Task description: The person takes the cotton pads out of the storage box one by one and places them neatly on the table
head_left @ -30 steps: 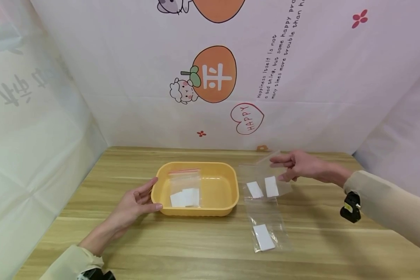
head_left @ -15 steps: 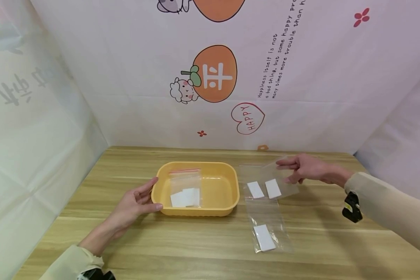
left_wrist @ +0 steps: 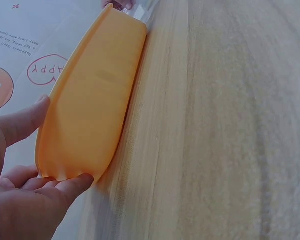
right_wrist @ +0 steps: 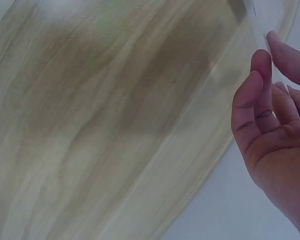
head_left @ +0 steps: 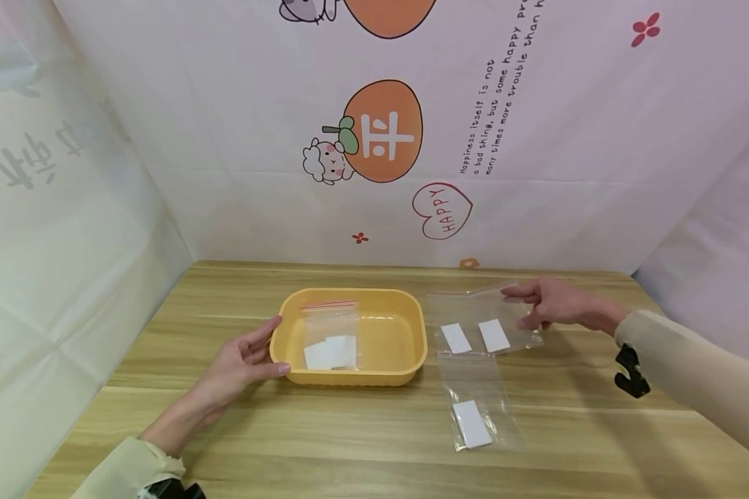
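Note:
My left hand (head_left: 237, 367) grips the left end of a shallow yellow plastic basin (head_left: 417, 333); in the left wrist view its fingers and thumb span the basin's end. Inside the basin lies a clear zip bag (head_left: 331, 320) with a red seal line and white cards in it. To the right, my right hand (head_left: 558, 303) pinches the right edge of a clear zip bag (head_left: 483, 308) holding a white card (head_left: 494, 335). Beside and partly under it is another clear bag with a white card (head_left: 455, 338). The right wrist view shows only a sliver of the pinched bag (right_wrist: 262, 20).
Nearer the front lies another clear zip bag (head_left: 474, 378) with a white card (head_left: 472, 423). The wooden table (head_left: 324, 443) meets a printed white backdrop (head_left: 256, 208) at its back edge. Similar sheets hang at both sides.
My right hand has moved right and slightly toward the front, drawing the pinched zip bag and its card away from the neighbouring one. My left hand and the basin have stayed put.

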`<state>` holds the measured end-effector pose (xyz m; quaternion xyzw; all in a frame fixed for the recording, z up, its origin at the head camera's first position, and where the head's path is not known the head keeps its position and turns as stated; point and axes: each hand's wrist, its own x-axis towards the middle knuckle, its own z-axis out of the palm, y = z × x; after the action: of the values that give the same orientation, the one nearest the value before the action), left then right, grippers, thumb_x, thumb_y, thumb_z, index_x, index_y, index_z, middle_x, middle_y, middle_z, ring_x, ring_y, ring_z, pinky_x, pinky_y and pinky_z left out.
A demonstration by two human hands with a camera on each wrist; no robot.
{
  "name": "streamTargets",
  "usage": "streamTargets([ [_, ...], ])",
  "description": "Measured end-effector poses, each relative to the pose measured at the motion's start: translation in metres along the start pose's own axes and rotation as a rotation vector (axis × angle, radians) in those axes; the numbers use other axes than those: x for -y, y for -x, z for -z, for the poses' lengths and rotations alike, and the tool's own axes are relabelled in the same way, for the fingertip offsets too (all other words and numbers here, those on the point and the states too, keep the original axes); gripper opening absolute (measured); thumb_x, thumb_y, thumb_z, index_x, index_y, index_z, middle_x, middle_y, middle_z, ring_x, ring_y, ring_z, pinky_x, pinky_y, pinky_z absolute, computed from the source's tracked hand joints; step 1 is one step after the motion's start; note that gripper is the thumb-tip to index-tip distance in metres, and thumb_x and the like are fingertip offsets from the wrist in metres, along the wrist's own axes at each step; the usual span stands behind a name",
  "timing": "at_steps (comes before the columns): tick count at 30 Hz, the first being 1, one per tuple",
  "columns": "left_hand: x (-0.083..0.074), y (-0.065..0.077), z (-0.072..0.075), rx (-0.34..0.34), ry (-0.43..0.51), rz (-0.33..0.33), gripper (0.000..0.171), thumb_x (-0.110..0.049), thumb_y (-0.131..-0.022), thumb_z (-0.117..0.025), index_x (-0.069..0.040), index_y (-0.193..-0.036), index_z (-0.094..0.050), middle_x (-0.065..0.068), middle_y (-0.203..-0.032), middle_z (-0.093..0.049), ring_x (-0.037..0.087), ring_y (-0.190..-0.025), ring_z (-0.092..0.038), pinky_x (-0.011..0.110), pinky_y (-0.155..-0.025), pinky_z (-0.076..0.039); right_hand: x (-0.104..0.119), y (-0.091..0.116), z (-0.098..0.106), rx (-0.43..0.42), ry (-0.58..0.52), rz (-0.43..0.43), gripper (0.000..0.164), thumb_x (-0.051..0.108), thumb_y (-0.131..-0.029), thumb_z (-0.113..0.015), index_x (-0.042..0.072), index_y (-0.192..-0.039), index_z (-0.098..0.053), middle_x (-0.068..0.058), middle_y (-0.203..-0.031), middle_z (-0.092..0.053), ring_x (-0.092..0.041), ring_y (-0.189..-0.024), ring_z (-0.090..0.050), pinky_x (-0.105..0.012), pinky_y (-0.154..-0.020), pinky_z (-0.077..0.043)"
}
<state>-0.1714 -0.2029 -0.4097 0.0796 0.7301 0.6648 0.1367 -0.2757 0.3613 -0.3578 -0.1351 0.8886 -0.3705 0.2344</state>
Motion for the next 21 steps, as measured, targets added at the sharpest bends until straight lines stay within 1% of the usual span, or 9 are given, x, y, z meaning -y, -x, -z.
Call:
streamTargets([
  [1,0.0,0.0,0.0,-0.002,-0.001,0.002,0.096,-0.008,-0.091,-0.084,-0.004,-0.167,-0.025,0.018,-0.172,-0.018,0.036,-0.154,-0.028,0.028,-0.112,-0.04,-0.002,0.0,-0.001,-0.002,0.008,0.0,0.08,0.004,-0.09,-0.081,-0.009,-0.157,-0.039,-0.035,-0.156,-0.04,-0.018,-0.069,-0.06,-0.037,-0.06,-0.06],
  [3,-0.001,0.0,0.0,-0.005,-0.004,0.006,0.096,-0.009,-0.091,-0.084,-0.004,-0.167,-0.025,0.018,-0.172,-0.018,0.036,-0.154,-0.028,0.028,-0.112,-0.04,-0.005,0.0,-0.003,-0.007,0.02,0.0,0.081,0.006,-0.089,-0.082,-0.009,-0.157,-0.039,-0.035,-0.157,-0.039,-0.018,-0.069,-0.06,-0.036,-0.06,-0.06],
  [7,-0.002,0.001,0.0,-0.006,-0.006,0.011,0.096,-0.009,-0.091,-0.084,-0.004,-0.167,-0.025,0.018,-0.172,-0.018,0.036,-0.154,-0.028,0.029,-0.112,-0.04,-0.009,0.001,-0.007,-0.021,0.027,0.008,0.082,0.007,-0.088,-0.084,-0.01,-0.156,-0.041,-0.037,-0.156,-0.039,-0.018,-0.065,-0.061,-0.037,-0.057,-0.06],
  [8,-0.002,0.001,0.0,-0.005,-0.006,0.011,0.096,-0.009,-0.091,-0.084,-0.004,-0.167,-0.025,0.019,-0.172,-0.018,0.037,-0.154,-0.028,0.029,-0.112,-0.04,-0.01,0.001,-0.007,-0.027,0.026,0.011,0.082,0.007,-0.087,-0.085,-0.01,-0.155,-0.042,-0.037,-0.156,-0.04,-0.019,-0.061,-0.06,-0.037,-0.056,-0.06],
  [16,-0.002,0.0,0.0,0.0,-0.008,0.006,0.096,-0.009,-0.091,-0.084,-0.005,-0.167,-0.025,0.019,-0.172,-0.019,0.037,-0.153,-0.028,0.029,-0.112,-0.04,-0.018,0.001,-0.007,-0.045,0.046,0.038,0.083,0.007,-0.085,-0.086,-0.013,-0.153,-0.043,-0.04,-0.152,-0.042,-0.018,-0.062,-0.061,-0.036,-0.055,-0.059],
  [21,-0.001,0.0,0.001,0.001,-0.007,0.007,0.096,-0.009,-0.091,-0.084,-0.005,-0.167,-0.025,0.019,-0.172,-0.019,0.036,-0.153,-0.028,0.028,-0.112,-0.04,-0.025,-0.001,-0.009,-0.065,0.063,0.074,0.084,0.006,-0.084,-0.087,-0.014,-0.152,-0.043,-0.04,-0.151,-0.043,-0.016,-0.055,-0.055,-0.033,-0.051,-0.056],
])
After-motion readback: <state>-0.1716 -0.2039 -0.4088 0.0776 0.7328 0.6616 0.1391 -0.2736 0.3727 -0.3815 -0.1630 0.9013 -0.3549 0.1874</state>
